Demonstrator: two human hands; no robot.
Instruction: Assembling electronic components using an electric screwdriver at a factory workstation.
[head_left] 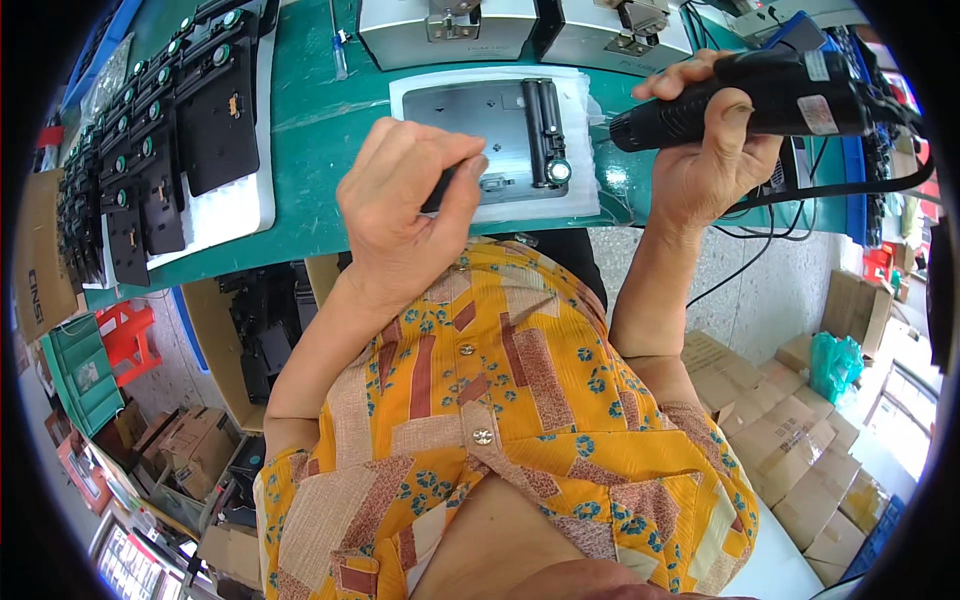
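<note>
A black corded electric screwdriver [740,85] lies in my right hand [705,165], raised over the right side of the table, its tip end pointing left. The fingers and thumb wrap round its body. My left hand [400,200] is closed in a pinch above the near left part of a flat black panel [465,125]. Something dark shows between its thumb and fingers, too covered to name. Along the panel's right side runs a black hinge-like bar [545,125] with a round, green-ringed piece [558,171] at its near end. White foam sheeting [582,150] lies under the panel.
Rows of similar black panels [220,130] stand on a white board at left. Two pale metal machines [445,35] sit at the back, near a blue-handled screwdriver [339,60]. Black cables [820,192] hang at right. Cartons [770,430] cover the floor at right; an open box [225,350] is below left.
</note>
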